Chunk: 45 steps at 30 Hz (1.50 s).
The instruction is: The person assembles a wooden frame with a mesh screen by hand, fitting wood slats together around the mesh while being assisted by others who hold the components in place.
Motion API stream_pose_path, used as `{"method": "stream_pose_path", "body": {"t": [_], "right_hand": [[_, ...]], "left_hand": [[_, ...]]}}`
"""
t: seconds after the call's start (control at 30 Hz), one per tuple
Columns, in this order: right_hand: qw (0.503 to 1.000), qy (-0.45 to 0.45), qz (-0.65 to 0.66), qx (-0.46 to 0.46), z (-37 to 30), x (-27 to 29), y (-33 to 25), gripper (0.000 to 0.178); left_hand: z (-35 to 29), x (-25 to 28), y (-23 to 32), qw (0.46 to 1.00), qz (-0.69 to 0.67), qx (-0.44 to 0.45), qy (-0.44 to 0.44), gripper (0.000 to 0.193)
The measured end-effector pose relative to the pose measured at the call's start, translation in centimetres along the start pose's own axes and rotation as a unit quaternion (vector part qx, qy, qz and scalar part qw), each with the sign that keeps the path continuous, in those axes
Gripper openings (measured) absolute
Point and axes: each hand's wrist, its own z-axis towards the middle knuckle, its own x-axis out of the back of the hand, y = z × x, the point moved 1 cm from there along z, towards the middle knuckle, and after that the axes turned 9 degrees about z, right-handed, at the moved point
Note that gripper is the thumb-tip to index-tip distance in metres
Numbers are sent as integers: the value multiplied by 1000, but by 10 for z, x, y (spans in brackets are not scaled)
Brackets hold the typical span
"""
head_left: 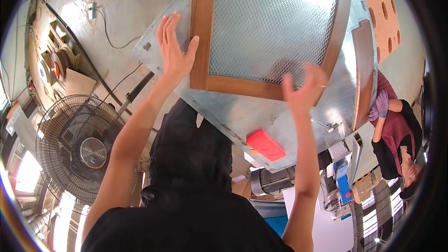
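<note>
Head view, from the left: we see a standing fan (pixel 79 147) on the floor; our left hand (pixel 173 49) has its fingers straight and spread, palm flat against the left rail of the wooden frame with mesh panel (pixel 266 28), which lies on the metal table (pixel 242 116); our right hand (pixel 303 88) is blurred, fingers open, at the frame's lower rail; a red block (pixel 265 144) sits below; a co-worker's gloved hand (pixel 381 104) touches a wooden strip (pixel 364 70).

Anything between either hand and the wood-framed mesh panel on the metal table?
Nothing visible. The left hand is already against the left rail of the wood-framed mesh panel. The right hand, blurred, overlaps its lower rail; contact cannot be told. No object lies between.
</note>
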Motion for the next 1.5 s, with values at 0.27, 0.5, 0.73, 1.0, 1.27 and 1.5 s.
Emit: {"method": "stream_pose_path", "body": {"t": [0.27, 0.5, 0.73, 1.0, 1.27, 1.5], "right_hand": [[983, -160, -23, 86, -63, -59, -92, 69], [985, -150, -21, 85, -53, -58, -90, 63], [987, -139, 28, 72, -51, -61, -94, 63], [987, -130, 54, 76, -56, -65, -87, 64], [991, -115, 50, 38, -61, -65, -96, 68], [996, -48, 58, -47, -57, -21, -79, 71]], "left_hand": [[-35, -8, 15, 997, 53, -31, -43, 56], [-34, -7, 12, 995, 78, -33, -59, 49], [-38, -17, 14, 998, 51, -32, -7, 44], [-41, -17, 13, 999, 42, -30, 10, 43], [-39, -17, 9, 999, -8, -31, 38, 42], [-60, 2, 18, 998, 2, 65, -4, 56]]}}
